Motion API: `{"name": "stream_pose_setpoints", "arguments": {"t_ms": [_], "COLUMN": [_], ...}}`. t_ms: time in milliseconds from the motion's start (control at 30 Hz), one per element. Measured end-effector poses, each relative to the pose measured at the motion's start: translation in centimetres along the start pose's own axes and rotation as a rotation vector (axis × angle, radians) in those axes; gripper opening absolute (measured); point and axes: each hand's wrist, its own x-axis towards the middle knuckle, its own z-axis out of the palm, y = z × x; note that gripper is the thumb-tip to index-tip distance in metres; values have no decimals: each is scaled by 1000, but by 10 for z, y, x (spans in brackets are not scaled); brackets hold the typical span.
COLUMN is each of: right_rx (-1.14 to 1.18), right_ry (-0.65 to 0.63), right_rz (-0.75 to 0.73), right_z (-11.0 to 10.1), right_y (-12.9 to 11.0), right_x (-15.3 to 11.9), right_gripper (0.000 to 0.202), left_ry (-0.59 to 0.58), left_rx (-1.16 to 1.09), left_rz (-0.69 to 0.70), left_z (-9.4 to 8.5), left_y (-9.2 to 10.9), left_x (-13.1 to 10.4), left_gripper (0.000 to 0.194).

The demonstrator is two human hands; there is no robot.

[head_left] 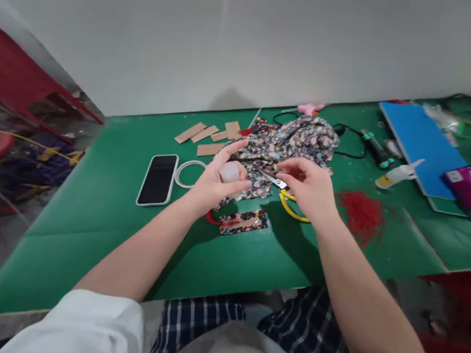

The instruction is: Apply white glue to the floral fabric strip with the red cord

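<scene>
Nearest the camera: white sleeves and a dark plaid lap, with both bare forearms reaching forward over the near edge of the green table (pixel 103 225).

Left hand (pixel 214 183): curled about a pale, rounded egg-like object (pixel 230 171), thumb and fingers wrapped on it, with the edge of the floral fabric (pixel 292 140) caught against it.

Right hand (pixel 309 185): closed on the yellow handles of a pair of scissors (pixel 278 183). The long axis of the scissors runs roughly left to right, with the blades pointing left toward the left hand and the tip at the fabric's edge. Whether the blades are parted cannot be told.

Floral fabric: a crumpled heap lying beyond both hands and trailing down between them.

Just before the hands: a small rectangular fabric-covered piece (pixel 243 223) lying flat, long axis left to right, with a red loop (pixel 212 219) at its left end.

Left of the left hand: a white ring (pixel 187 173), then a smartphone (pixel 158 179) face up, long axis running away from the camera.

Beyond: several brown cardboard strips (pixel 208 135).

Right of the right hand: a patch of red thread (pixel 359 212), a white squeeze bottle (pixel 398 174) on its side, a dark glue gun (pixel 375 147) with a black cord, a blue board (pixel 422 143), and a purple packet (pixel 468 183).
</scene>
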Motion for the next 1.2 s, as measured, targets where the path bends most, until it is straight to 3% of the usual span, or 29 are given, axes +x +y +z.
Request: {"name": "stream_pose_setpoints", "arguments": {"t_ms": [100, 233, 467, 600, 700, 767, 833, 1033, 1200], "right_rx": [-128, -109, -1, -77, -132, -82, -4, -5, -13], "right_ry": [-167, -241, -477, -433, -334, -302, -329, -399, -295], "right_rz": [-20, 1, -151, -179, -111, -4, 65, 131, 192], "right_z": [13, 24, 47, 55, 55, 54, 54, 63, 67], "right_y": [6, 0, -20, -18, -14, -13, -14, -13, -9], "right_x": [-6, -16, -33, -36, -34, -33, -34, -40, -40], "right_gripper": [8, 20, 31, 17, 21, 25, 27, 30, 31], "left_ry": [13, -8, -117, -234, -159, -84, -126, -333, -314], "left_rx": [3, 77, 321, 517, 768, 977, 1112, 1134, 1114], "left_rz": [37, 96, 169, 188, 224, 281, 327, 358, 329], "left_z": [-16, -25, -8, -10, -31, -48, -62, -66, -69], "left_y": [-13, -18, -3, -3, -14, -24, -34, -38, -36], "left_x": [-12, -23, -30, -37, -54, -68, -81, -91, -89], "left_gripper": [67, 65, 56, 56, 53, 33, 17, 22, 21]}}
